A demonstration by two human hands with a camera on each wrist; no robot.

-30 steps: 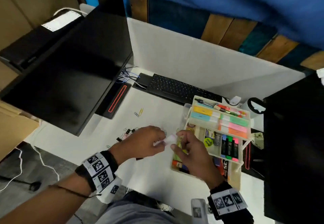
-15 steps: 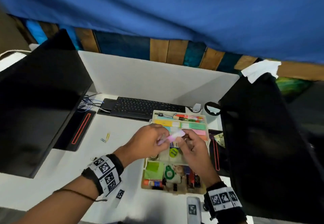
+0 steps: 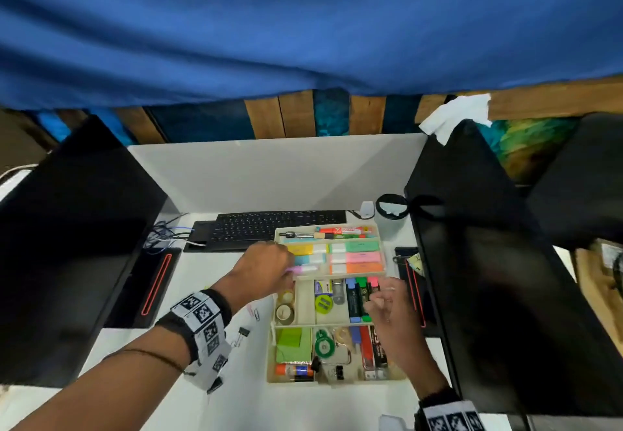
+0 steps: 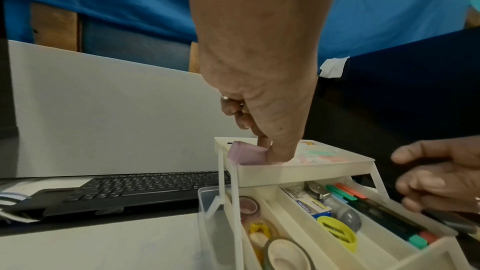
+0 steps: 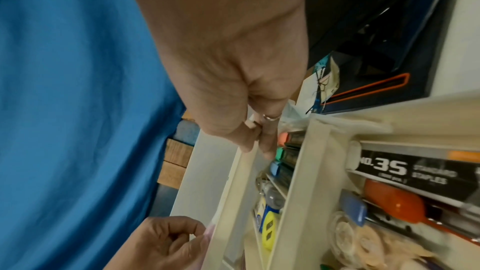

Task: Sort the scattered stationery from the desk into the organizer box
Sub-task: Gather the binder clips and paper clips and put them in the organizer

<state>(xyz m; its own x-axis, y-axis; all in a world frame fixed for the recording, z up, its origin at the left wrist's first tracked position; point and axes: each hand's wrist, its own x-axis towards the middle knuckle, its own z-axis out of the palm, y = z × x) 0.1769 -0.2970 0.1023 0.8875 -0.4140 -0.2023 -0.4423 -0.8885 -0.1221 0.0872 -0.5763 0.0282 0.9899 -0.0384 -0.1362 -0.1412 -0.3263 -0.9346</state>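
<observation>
The cream tiered organizer box point(image 3: 270, 353) stands open in the middle of the desk. My left hand point(image 3: 288, 269) pinches a lilac eraser point(image 3: 305, 269) and holds it at the front left corner of the top tray point(image 3: 340, 275), beside rows of coloured erasers. In the left wrist view the eraser point(image 4: 246, 153) sits on that corner under my fingertips point(image 4: 275, 153). My right hand point(image 3: 377, 302) hovers over the highlighters point(image 3: 357, 299) in the middle tier, fingers loosely curled and holding nothing; its fingers point(image 5: 267, 147) are near the tray rim.
Paper clips point(image 3: 254, 312) and a binder clip point(image 3: 241, 334) lie on the white desk left of the box. A black keyboard point(image 3: 269, 225) lies behind it. Dark monitors stand at left point(image 3: 74, 245) and right point(image 3: 488, 296). A cup point(image 3: 391, 215) is at the back right.
Both hands held the eraser together over the box earlier. Now the left hand alone has carried it to the top tray, and the right hand has let go and drawn back right.
</observation>
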